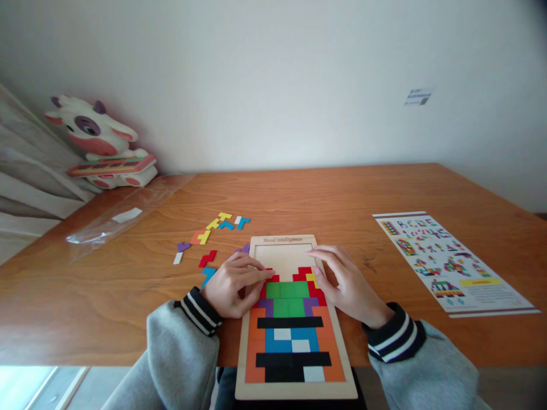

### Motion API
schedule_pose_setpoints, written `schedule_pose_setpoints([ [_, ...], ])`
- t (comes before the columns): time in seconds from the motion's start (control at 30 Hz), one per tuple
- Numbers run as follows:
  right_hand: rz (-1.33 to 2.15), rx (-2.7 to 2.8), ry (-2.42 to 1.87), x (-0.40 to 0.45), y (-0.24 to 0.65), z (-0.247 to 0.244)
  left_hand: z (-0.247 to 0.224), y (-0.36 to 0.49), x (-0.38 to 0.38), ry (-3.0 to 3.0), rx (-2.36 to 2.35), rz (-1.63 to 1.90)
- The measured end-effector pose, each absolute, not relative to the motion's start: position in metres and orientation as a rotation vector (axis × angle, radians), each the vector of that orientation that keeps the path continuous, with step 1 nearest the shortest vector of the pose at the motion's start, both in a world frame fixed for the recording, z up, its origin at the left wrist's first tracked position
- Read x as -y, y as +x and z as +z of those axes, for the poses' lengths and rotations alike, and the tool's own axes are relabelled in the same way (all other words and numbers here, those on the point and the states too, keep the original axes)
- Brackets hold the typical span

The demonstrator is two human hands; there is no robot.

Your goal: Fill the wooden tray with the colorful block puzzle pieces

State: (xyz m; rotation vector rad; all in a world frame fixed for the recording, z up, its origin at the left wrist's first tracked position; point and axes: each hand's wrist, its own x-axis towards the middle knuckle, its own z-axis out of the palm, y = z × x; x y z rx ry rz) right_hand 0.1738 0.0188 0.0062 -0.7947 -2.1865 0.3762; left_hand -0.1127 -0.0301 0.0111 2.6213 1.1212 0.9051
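Note:
A wooden puzzle board (299,390) lies at the table's front edge, its lower part filled with coloured block pieces and its top bare. My left hand (237,283) reaches over the board's left rim, fingers closed together with the tips on a red puzzle piece (276,278), which they partly cover. Over the right rim rests my right hand (344,282), thumb and fingers apart. Its thumb is at a yellow piece (311,278) beside another red piece (302,274). Green pieces (287,290) form a block between the hands. My left thumb hides part of the left edge.
Loose pieces lie left of the board, among them a red one (207,259), a blue one (208,276) and a yellow one (225,216). A printed pattern sheet (453,262) lies right. A clear plastic bag (123,219) and a cow toy keyboard (109,148) are at the back left.

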Motion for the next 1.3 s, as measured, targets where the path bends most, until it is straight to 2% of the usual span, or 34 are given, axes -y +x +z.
schedule_pose_setpoints([
  [0.3,0.423,2.273,-0.768,-0.021,0.175,0.001,0.013,-0.112,0.031,2.663,-1.161,0.976],
  [0.57,0.414,2.231,-0.810,-0.020,0.176,0.002,0.016,-0.150,0.030,2.563,-1.578,1.069],
  [0.77,0.420,2.239,-0.818,-0.020,0.176,-0.002,0.010,-0.199,0.040,2.476,-1.905,0.945],
  [1.03,0.384,2.238,-0.837,-0.021,0.175,-0.003,0.011,-0.166,0.040,2.614,-1.520,0.729],
  [1.3,0.358,2.252,-0.852,-0.021,0.175,-0.005,0.006,-0.169,0.041,2.637,-1.600,0.751],
])
